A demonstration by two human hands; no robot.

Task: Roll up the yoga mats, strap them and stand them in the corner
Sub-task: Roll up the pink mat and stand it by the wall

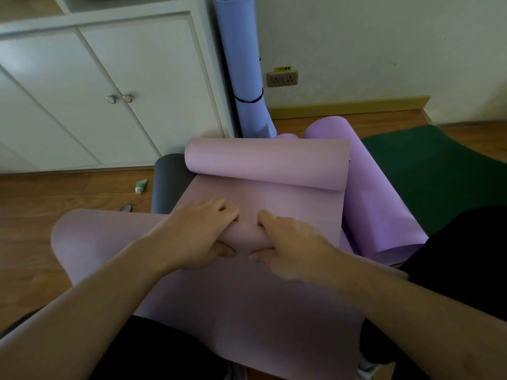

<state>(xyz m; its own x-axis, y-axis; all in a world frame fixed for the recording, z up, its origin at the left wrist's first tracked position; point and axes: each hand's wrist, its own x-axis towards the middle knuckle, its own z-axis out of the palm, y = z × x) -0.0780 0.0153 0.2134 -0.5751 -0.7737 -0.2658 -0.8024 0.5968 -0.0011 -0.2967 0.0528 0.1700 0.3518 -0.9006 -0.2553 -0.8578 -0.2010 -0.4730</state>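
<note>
Left hand (201, 233) and right hand (288, 242) side by side, fingers curled over and thumbs under raised fold of pink mat (247, 297), pinching it; mat's far end curled into loose roll just beyond fingertips; purple mat (384, 215) beside right hand; blue rolled mat (244, 64), strapped, upright in corner beyond
</note>
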